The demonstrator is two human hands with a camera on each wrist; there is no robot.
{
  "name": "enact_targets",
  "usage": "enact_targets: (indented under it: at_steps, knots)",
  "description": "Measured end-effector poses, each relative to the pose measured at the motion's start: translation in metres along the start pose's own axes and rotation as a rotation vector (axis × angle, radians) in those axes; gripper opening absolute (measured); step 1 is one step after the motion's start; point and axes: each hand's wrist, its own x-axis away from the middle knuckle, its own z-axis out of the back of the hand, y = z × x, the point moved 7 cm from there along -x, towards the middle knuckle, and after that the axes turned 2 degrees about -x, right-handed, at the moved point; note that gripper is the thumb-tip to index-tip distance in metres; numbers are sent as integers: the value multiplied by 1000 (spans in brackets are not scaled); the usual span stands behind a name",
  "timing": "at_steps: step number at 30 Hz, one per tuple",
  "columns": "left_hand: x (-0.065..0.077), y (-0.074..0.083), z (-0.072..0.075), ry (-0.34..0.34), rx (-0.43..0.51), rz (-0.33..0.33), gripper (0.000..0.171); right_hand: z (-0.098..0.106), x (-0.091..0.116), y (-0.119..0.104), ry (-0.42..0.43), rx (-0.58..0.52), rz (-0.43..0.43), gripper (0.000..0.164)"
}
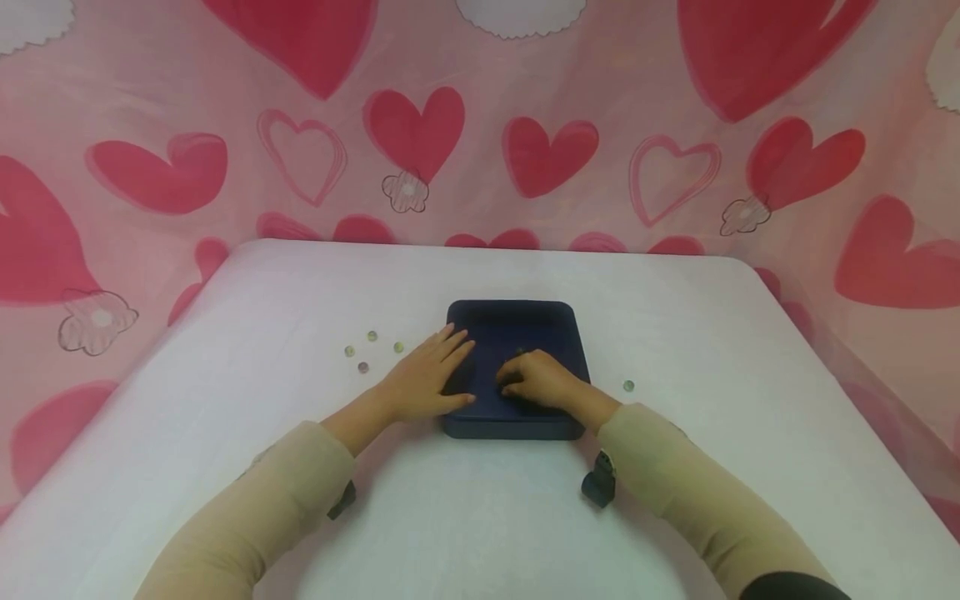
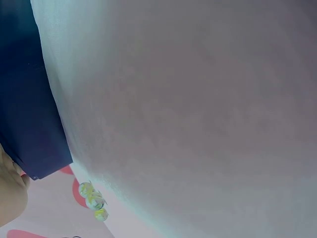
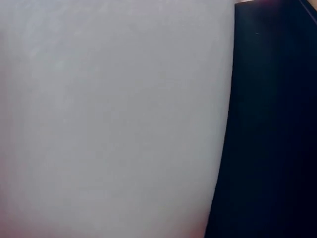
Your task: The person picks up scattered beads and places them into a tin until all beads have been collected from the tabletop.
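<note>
A dark blue rectangular tray (image 1: 486,429) stands on the white table, its raised rim facing up. My left hand (image 1: 429,379) rests at the tray's left rim, fingers spread and straight. Inside the tray is my right hand (image 1: 542,379), its fingers bent down toward the floor of the tray; what lies under the fingertips is hidden. A small marble (image 1: 520,352) shows just beyond the knuckles of that hand. In the left wrist view, part of the left hand (image 2: 11,191) appears beside the tray's dark wall (image 2: 34,114).
Left of the tray lie several clear glass marbles (image 1: 372,336), also seen as a cluster of marbles (image 2: 95,201) in the left wrist view. One more marble (image 1: 628,386) sits right of the tray. A pink cloth with hearts (image 1: 551,157) hangs behind the table.
</note>
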Motion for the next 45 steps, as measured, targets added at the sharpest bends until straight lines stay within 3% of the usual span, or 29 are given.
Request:
enact_targets:
  at_steps: [15,25,36,45]
  knots:
    - [-1,-1,1,-1,6,-7,75,1,1,-2,1,45,9,17]
    - [-2,-3,1,3,2,-15,75,19,11,2,168,2,30,17]
    - [-3,-5,1,16,2,-14,75,44,31,10,240,-104,-57,19]
    - [-3,-7,1,22,3,-15,75,66,55,34,311,-224,-192,22]
